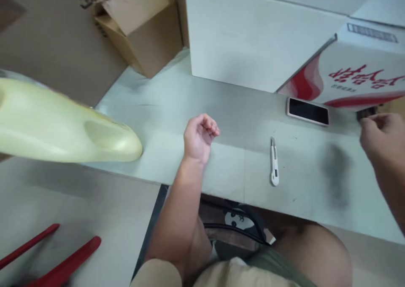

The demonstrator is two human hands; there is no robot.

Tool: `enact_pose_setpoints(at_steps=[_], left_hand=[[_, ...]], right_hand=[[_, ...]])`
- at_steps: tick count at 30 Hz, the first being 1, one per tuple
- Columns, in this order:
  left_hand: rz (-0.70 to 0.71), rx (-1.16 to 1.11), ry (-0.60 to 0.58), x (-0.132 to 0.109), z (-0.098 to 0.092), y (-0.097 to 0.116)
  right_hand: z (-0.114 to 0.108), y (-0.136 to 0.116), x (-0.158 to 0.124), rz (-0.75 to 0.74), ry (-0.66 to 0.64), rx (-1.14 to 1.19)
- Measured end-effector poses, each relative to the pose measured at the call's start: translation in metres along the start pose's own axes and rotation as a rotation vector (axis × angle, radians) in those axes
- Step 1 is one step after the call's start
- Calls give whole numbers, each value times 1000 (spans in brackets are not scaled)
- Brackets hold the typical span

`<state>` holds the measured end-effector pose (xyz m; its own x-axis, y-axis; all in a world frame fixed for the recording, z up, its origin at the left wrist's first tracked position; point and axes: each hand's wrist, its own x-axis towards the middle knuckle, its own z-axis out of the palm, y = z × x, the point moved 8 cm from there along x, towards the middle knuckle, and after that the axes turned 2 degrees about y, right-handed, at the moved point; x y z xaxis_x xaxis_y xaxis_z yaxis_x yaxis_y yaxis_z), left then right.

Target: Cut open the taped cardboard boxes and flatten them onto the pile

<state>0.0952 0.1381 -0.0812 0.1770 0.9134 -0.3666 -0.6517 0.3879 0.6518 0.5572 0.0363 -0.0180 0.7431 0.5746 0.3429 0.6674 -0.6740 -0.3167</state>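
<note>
My left hand (pixel 199 137) hovers over the middle of the grey tabletop (pixel 240 122) with its fingers curled in loosely and nothing in them. My right hand (pixel 381 135) is at the right edge, fingers pinched on a small dark object (pixel 367 112) that I cannot make out, just under the red-and-white carton (pixel 357 74). A white utility knife (pixel 274 162) lies on the table between my hands. A phone (pixel 308 111) lies face up beside the carton.
A pale yellow moulded plastic part (pixel 63 124) lies at the table's left end. An open brown cardboard box (pixel 142 25) and a large white box (pixel 253 34) stand at the back. Red handles (pixel 63 261) show on the floor at lower left.
</note>
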Motion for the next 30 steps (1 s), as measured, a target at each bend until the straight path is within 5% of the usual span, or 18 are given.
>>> enact_pose_setpoints(at_steps=[2,5,9,13,15,18,20,23,26,30], left_hand=[[-39,-44,41,-3,-6,2],[-67,-89,84,-7,-16,9],[-24,-197,127,-13,-33,31],[41,-300,169,-17,-51,53],[50,-337,175,-18,-56,58],[56,-384,133,-16,-57,60],[59,-415,91,-14,-55,58],[45,-452,43,-13,-51,54],[31,-457,22,-15,-48,54],[113,-386,44,-22,-47,63]], right_hand=[[-7,-40,-26,57,3,167],[13,-131,-69,-78,-239,273],[44,-289,-143,-630,-472,321],[53,-436,-210,-1078,-387,364],[58,-497,-227,-1123,-314,402],[86,-566,-242,-1145,-389,323],[108,-594,-247,-1163,-443,294],[129,-601,-229,-993,-410,376],[130,-584,-210,-857,-383,418],[110,-540,-207,-849,-442,356]])
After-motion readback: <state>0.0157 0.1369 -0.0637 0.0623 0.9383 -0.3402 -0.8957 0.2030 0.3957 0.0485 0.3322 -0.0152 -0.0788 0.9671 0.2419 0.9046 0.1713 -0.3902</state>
